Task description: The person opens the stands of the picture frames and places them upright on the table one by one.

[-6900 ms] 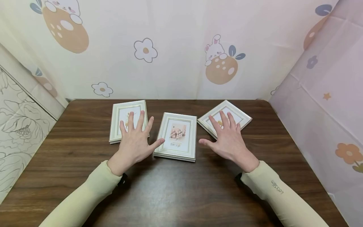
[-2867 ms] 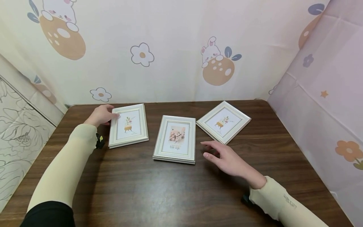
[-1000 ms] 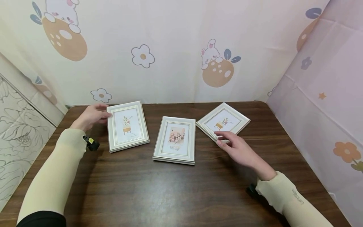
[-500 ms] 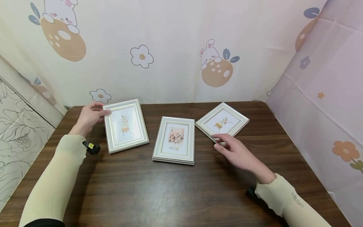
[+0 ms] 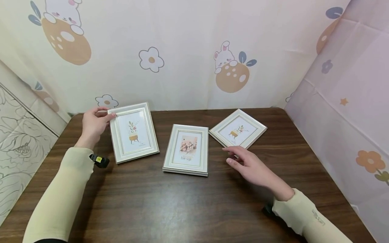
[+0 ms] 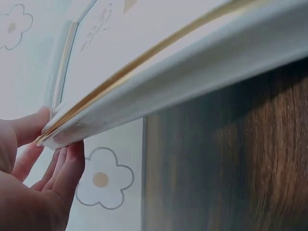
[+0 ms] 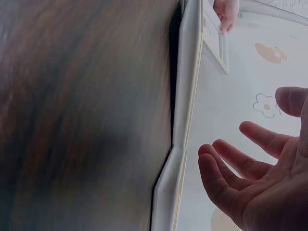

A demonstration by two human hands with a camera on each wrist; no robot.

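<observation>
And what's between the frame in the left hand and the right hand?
The head view shows the pink-flower frame between the held frame and right hand, with bare table either side.

In the head view, the tabletop (image 5: 182, 211) fills the lower half, a curtain (image 5: 182, 30) behind it. Left of centre, the left picture frame (image 5: 133, 133) leans with its far edge raised, the left hand (image 5: 92, 125) at its upper-left corner. The middle picture frame (image 5: 186, 150) lies at centre; the right picture frame (image 5: 238, 129) lies diagonally right of it, farther back, the right hand (image 5: 253, 165) before it.
</observation>
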